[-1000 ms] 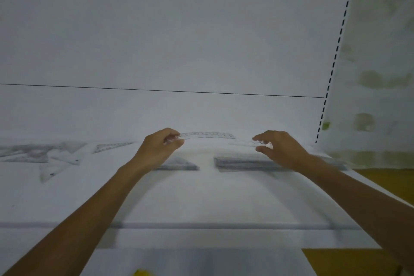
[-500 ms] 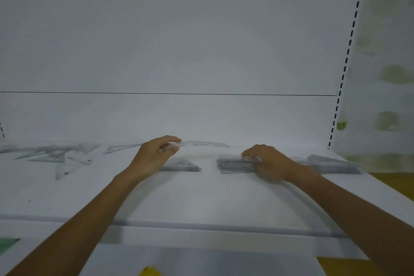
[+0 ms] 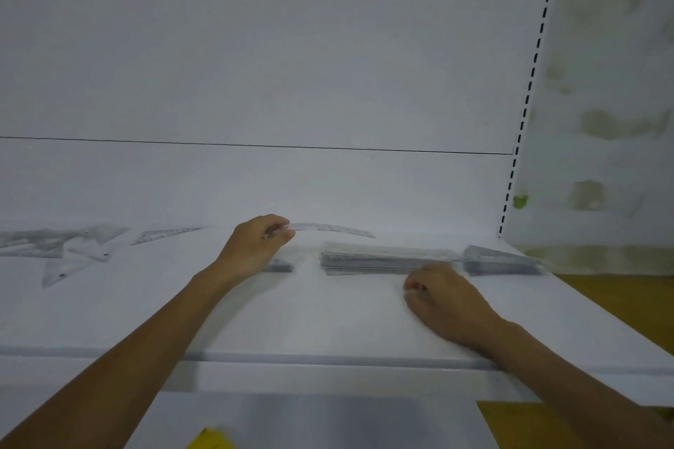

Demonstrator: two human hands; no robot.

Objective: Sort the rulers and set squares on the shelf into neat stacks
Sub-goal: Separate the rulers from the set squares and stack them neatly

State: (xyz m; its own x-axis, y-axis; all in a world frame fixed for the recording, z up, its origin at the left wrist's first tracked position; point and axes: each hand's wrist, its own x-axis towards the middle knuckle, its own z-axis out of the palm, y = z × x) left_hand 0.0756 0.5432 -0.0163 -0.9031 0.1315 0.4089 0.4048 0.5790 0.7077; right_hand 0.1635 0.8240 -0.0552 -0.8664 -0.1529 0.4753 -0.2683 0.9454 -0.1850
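My left hand [image 3: 255, 248] pinches one end of a clear ruler [image 3: 332, 228], which hangs just above the white shelf [image 3: 291, 313] near its back wall. In front of it lies a stack of clear rulers [image 3: 383, 259]. My right hand [image 3: 443, 299] is near the front right corner of that stack, fingers loosely curled, with nothing in it. A stack of set squares [image 3: 499, 261] sits to the right. Partly hidden behind my left hand is another small stack [image 3: 281, 265]. At the far left, loose set squares [image 3: 62, 248] and a loose ruler [image 3: 164, 234] lie scattered.
The shelf's back wall rises straight behind the stacks. A slotted upright [image 3: 525, 113] marks the shelf's right end, with a stained wall beyond. The shelf's front lip [image 3: 328, 361] runs across below my wrists. Something yellow [image 3: 211, 439] shows at the bottom edge.
My right hand has come off the ruler stack and drawn back toward me and to the right. My left hand still holds the clear ruler in about the same place.
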